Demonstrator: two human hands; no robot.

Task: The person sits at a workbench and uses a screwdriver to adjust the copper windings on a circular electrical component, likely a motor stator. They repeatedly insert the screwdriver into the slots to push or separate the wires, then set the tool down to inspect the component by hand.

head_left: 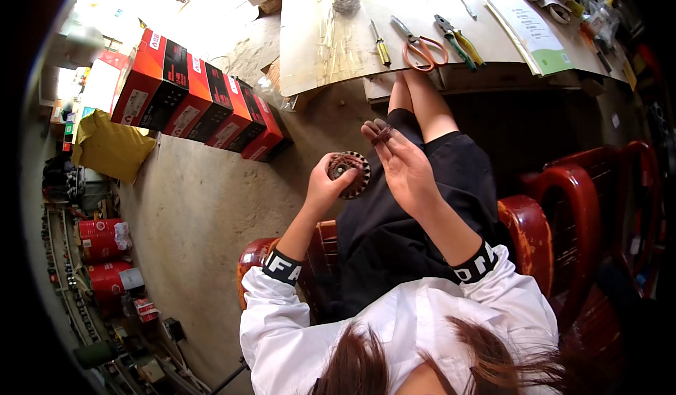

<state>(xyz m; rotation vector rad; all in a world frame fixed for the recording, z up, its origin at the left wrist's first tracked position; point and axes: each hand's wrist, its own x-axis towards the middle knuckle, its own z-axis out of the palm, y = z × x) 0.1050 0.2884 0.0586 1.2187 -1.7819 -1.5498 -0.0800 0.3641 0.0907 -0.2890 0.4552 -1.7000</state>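
My left hand (324,184) grips a round, toothed motor stator (361,169) with reddish-brown windings, held above my lap. The thumb lies across its face and the other fingers are partly hidden behind it. Just to the right, my right hand (405,162) is stretched out with its palm up, apart from the stator. Its fingertips look dark and stained. A small dark reddish strand, perhaps wire (382,135), lies across the fingers; I cannot make out exactly what it is.
Ahead, the table (310,50) bears a wire coil (346,4), a screwdriver (381,46), orange-handled cutters (424,50), pliers (460,43) and a booklet (531,36). Red-and-black boxes (201,98) stand on the floor at left. A wooden chair (528,233) is under me.
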